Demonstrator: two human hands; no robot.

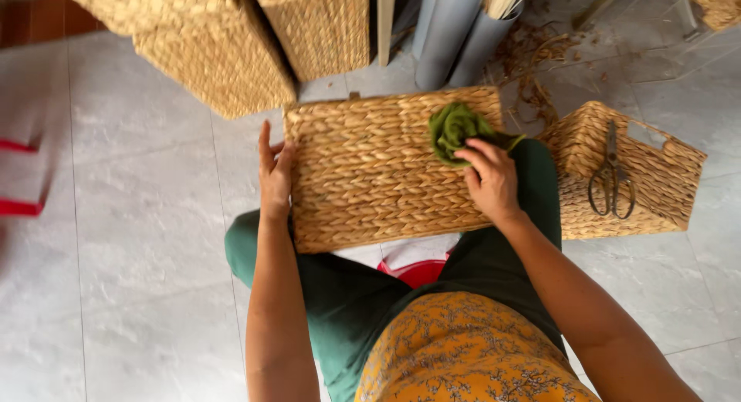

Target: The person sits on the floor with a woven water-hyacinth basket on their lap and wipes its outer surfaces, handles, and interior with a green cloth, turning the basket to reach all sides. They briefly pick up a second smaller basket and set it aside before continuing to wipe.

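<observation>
A woven straw basket [370, 170] lies flat-side up across my knees. My left hand [274, 174] rests flat against its left edge, fingers straight and together, steadying it. My right hand [490, 178] presses a crumpled green cloth [455, 128] onto the basket's upper right corner, fingers curled over the cloth.
A smaller woven basket [664, 193] stands at my right with dark scissors [612, 178] lying on it. Several large woven baskets [224, 54] are stacked ahead, next to grey tubes [451, 31]. Straw scraps [540, 54] litter the grey tiled floor. A red object [19, 209] sits far left.
</observation>
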